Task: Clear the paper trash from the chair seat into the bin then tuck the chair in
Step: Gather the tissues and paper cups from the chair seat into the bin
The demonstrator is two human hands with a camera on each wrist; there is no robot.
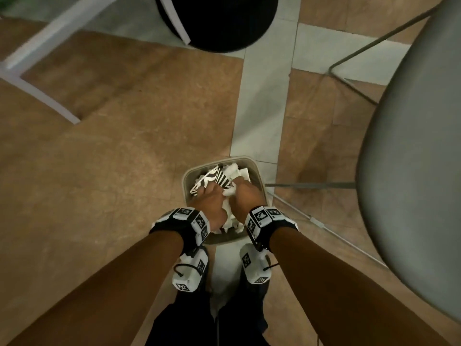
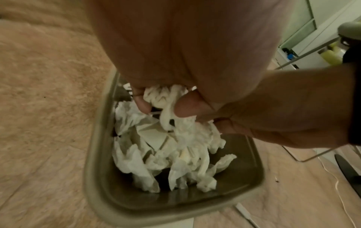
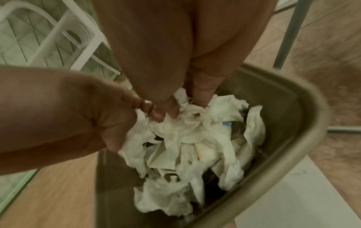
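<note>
Together, left hand (image 1: pixel 209 201) and right hand (image 1: pixel 245 196) pinch crumpled paper (image 2: pixel 175 98) over the bin (image 1: pixel 258 171); chair seat (image 1: pixel 411 171) at three o'clock.

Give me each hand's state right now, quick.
Left hand: fingers curled round crumpled paper, over the bin.
Right hand: gripping the same paper.

Crumpled white paper (image 2: pixel 187 138) fills beige bin (image 2: pixel 97 177).
</note>
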